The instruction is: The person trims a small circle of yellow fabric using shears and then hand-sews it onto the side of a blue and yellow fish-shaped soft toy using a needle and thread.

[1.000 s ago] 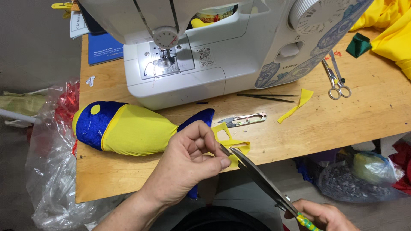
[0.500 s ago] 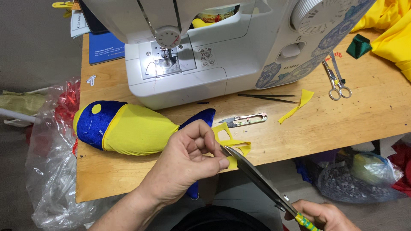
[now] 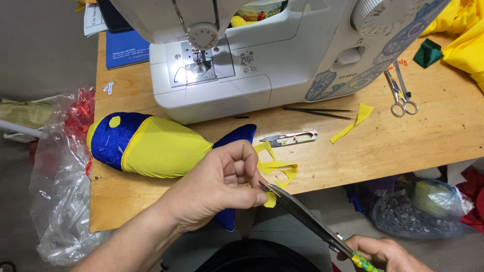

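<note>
A stuffed fabric fish (image 3: pixel 151 143), blue at the head and tail and yellow in the body, lies on the wooden table (image 3: pixel 428 136). My left hand (image 3: pixel 217 186) rests over its tail end and pinches a small yellow fabric piece (image 3: pixel 270 200). My right hand (image 3: pixel 385 254), at the bottom edge, grips the handle of long scissors (image 3: pixel 302 219). The blade tips meet the yellow piece beside my left fingers. Yellow offcuts (image 3: pixel 277 163) lie just beyond.
A white sewing machine (image 3: pixel 262 55) fills the back of the table. Thread snips (image 3: pixel 288 138), dark tweezers (image 3: pixel 317 112), a yellow strip (image 3: pixel 353 121) and small scissors (image 3: pixel 401 95) lie in front of it. Yellow cloth (image 3: pixel 461 35) sits far right. Plastic bags (image 3: pixel 63 191) hang left.
The scissors' tips have closed in on the yellow piece held by my left fingers. The view has shifted slightly; the fish and tools stay put.
</note>
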